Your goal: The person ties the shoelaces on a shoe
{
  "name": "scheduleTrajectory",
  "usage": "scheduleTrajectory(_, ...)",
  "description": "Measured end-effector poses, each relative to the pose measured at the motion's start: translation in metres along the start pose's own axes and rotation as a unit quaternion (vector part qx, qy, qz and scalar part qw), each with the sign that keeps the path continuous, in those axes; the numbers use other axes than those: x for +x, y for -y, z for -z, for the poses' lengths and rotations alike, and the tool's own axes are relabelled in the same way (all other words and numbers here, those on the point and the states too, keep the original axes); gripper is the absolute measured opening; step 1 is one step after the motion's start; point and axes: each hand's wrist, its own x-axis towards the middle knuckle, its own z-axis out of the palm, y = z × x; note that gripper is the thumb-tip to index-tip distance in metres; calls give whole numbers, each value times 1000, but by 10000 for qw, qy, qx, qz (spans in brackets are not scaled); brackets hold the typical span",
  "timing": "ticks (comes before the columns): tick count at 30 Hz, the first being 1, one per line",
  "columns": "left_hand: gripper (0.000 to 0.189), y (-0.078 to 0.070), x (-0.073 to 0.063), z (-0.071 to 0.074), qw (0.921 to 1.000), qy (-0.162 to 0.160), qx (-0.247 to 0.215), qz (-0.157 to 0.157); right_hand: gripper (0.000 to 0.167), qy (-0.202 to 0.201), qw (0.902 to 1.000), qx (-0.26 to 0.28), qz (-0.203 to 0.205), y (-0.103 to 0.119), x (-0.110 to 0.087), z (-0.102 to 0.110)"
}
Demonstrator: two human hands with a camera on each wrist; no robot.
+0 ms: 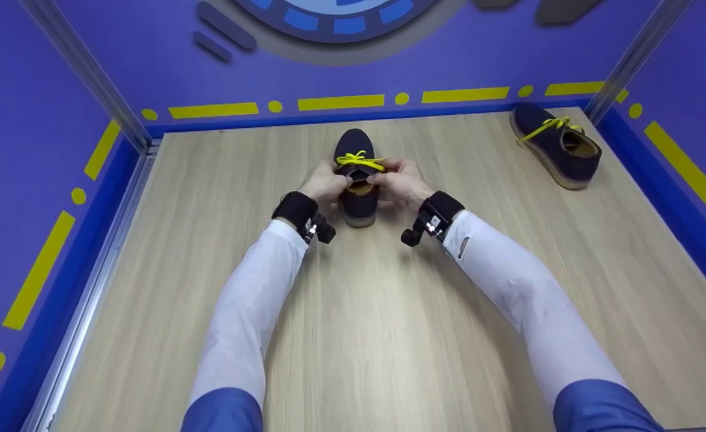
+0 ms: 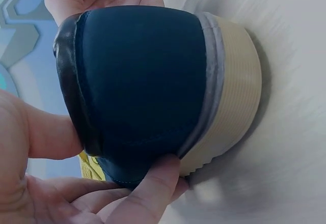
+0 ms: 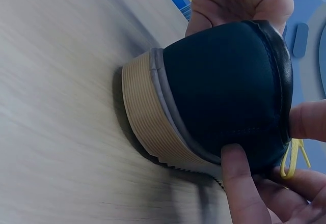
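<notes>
A dark navy shoe (image 1: pixel 353 142) stands on the table with its toe pointing away from me. Its yellow laces (image 1: pixel 359 159) are tied in a bow. My left hand (image 1: pixel 324 181) grips the left side of the shoe, thumb at the opening and fingers against the outer wall. On the opposite side my right hand (image 1: pixel 406 181) holds it the same way. Both wrist views show the heel (image 2: pixel 142 76) close up, with a black padded collar (image 3: pixel 277 66) and a ribbed tan sole (image 3: pixel 140 96). The shoe's front is hidden there.
A matching shoe (image 1: pixel 560 147) with yellow laces sits at the table's back right corner. Purple-blue panels with yellow markings border the wooden table (image 1: pixel 353 336) at the back, left and right. A metal rail (image 1: pixel 83 318) runs along the left edge.
</notes>
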Motion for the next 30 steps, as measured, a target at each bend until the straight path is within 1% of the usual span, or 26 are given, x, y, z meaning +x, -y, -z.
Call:
scheduleTrajectory(6,50,0,3,2,9998,-38,129,175,54,-31,9999,92,-31,1,2,-3)
scheduleTrajectory(10,54,-2,4,1,9994,-98,169,292,52,-87,10000,-8,21,0,5,-4)
scheduleTrajectory(13,51,-3,4,1,9993,-100,172,329,53,-126,9999,-64,10,1,6,-4)
scheduleTrajectory(15,49,-1,8,1,9994,-121,165,278,53,-141,9999,-90,11,1,6,-4)
scheduleTrajectory(16,48,2,13,1,9995,-126,151,257,54,-142,9999,-60,5,2,6,-3)
scheduleTrajectory(18,47,14,31,-1,9994,-217,207,176,56,-97,9999,95,-7,3,7,-3)
scheduleTrajectory(21,43,34,62,-6,9989,-385,280,47,61,-47,9995,316,-42,3,5,-2)
scheduleTrajectory(22,42,39,67,-8,9988,-426,245,7,62,-34,9993,364,-54,2,4,-1)
scheduleTrajectory(23,39,43,71,-11,9981,-550,255,-45,64,-31,9992,386,-67,2,4,-1)
scheduleTrajectory(24,38,42,68,-12,9984,-541,180,-68,65,-38,9993,353,-68,2,2,0)
scheduleTrajectory(25,36,41,65,-14,9980,-613,118,-97,66,-32,9994,338,-73,1,1,1)
scheduleTrajectory(27,36,33,49,-15,9972,-726,17,-171,66,5,9996,282,-65,1,-2,3)
scheduleTrajectory(28,37,34,45,-14,9968,-750,-100,-249,66,32,9997,220,-53,0,-3,4)
scheduleTrajectory(29,38,30,37,-15,9962,-834,-59,-259,65,59,9999,143,-35,1,-5,5)
scheduleTrajectory(30,40,25,25,-13,9961,-833,-64,-271,65,77,10000,58,-8,1,-6,7)
